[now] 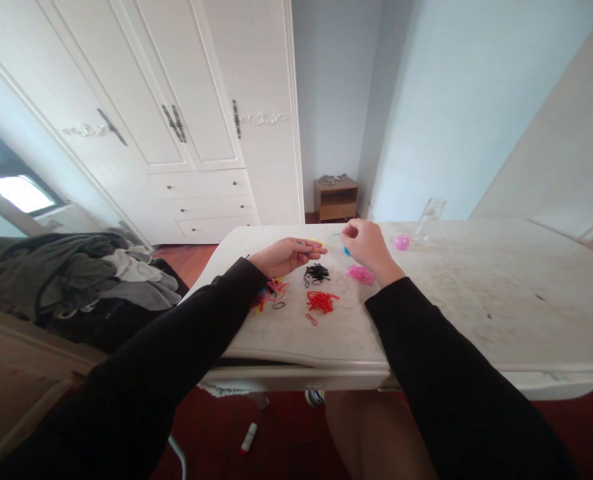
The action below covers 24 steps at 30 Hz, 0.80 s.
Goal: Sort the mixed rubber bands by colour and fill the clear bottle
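My left hand [289, 256] is held palm up over the table, its fingers curled around several small coloured rubber bands [304, 255], pink and yellow among them. To its right, my right hand [369, 248] is pinched closed, and a thin blue-green rubber band [337, 234] shows at its fingertips. Partly behind that hand lies a blue pile [347, 251]. Sorted piles of black rubber bands [317, 273], red rubber bands [321, 302] and pink rubber bands [360, 275] lie between and below the hands. A mixed-colour pile [275, 288] is partly hidden by my left wrist.
On the white table [456, 300], a bright pink bundle [402, 243] lies beside a clear glass bottle [429, 220]. Dark clothes [66, 273] are heaped to the left. A white wardrobe [211, 133] and a small wooden cabinet [337, 200] stand behind. A white tube [249, 438] lies on the floor.
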### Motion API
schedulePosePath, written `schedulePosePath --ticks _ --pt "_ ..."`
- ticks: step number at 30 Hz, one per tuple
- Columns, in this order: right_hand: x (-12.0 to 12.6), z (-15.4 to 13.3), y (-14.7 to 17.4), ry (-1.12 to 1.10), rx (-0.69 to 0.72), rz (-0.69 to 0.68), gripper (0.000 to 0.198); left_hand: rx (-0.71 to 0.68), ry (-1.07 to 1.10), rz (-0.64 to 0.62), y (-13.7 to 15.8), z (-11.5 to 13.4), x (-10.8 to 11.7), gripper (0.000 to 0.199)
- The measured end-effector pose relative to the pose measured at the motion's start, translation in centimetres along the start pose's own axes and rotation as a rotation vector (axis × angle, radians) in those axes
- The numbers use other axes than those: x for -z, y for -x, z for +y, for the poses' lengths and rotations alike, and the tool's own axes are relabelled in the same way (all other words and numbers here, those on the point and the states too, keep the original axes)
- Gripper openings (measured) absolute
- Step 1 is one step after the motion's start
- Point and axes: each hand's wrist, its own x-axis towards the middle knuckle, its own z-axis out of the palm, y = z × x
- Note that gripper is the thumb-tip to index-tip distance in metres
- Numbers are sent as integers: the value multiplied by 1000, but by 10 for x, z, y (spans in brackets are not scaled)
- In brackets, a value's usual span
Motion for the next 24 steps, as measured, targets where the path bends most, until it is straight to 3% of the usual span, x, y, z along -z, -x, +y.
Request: schedulePosePath --ticks 2,6,11,14,17,21,24 --pt "4 10 -3 100 -112 58 12 6 5 27 0 0 -1 25" --pt "4 27 -4 233 -241 6 12 48 15 53 1 2 -5 21" --pt "1 30 -4 276 -277 -19 13 77 45 39 3 4 -8 20" --pt "2 19 -4 178 -200 30 13 104 95 1 2 5 -6 34" --pt "0 3 -2 -55 -50 16 11 129 142 -32 1 5 -2 53" --pt "-7 -12 5 -271 170 -163 15 134 154 -73 0 4 -2 51" --pt "-12 -14 9 -276 204 -268 26 120 157 -97 1 3 -3 48"
